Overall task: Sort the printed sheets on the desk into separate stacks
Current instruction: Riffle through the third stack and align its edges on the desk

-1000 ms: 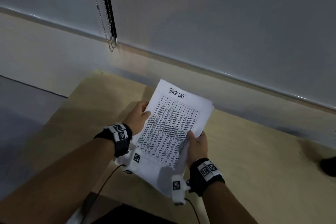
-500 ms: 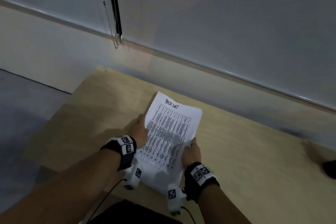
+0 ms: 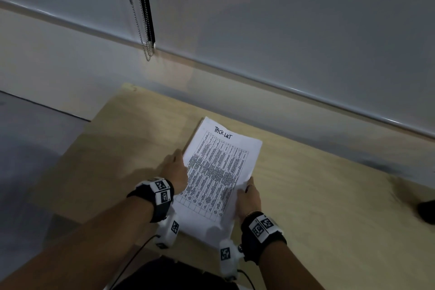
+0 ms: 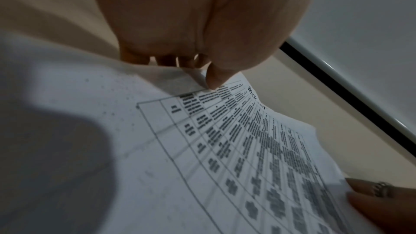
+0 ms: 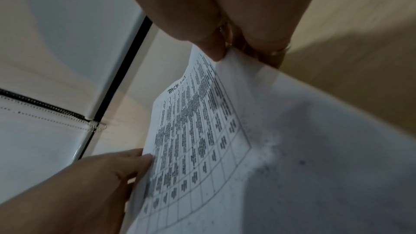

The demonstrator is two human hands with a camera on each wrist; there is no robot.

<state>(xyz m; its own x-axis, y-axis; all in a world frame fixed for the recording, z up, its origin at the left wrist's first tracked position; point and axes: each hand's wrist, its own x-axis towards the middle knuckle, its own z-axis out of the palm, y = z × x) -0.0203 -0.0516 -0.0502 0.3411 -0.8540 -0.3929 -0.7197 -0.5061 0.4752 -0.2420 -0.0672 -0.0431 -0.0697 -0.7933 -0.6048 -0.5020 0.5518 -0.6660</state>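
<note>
A bundle of white printed sheets (image 3: 219, 172), topped by a table with a handwritten heading, is held low over the light wooden desk (image 3: 329, 219). My left hand (image 3: 175, 169) grips its left edge, the thumb on top of the paper (image 4: 247, 149) and the fingers underneath. My right hand (image 3: 248, 195) pinches the right edge (image 5: 225, 113) between thumb and fingers, with rings on it. The sheets' near end droops toward my wrists. Whether the far end touches the desk I cannot tell.
A wall with a pale roller blind (image 3: 282, 19) and its bead chain (image 3: 147, 49) runs behind the desk. A dark object (image 3: 427, 211) lies at the desk's right edge. The desk's left edge drops to grey floor (image 3: 28, 148).
Both hands have lowered the sheets away from me toward the desk surface. The grips stay the same.
</note>
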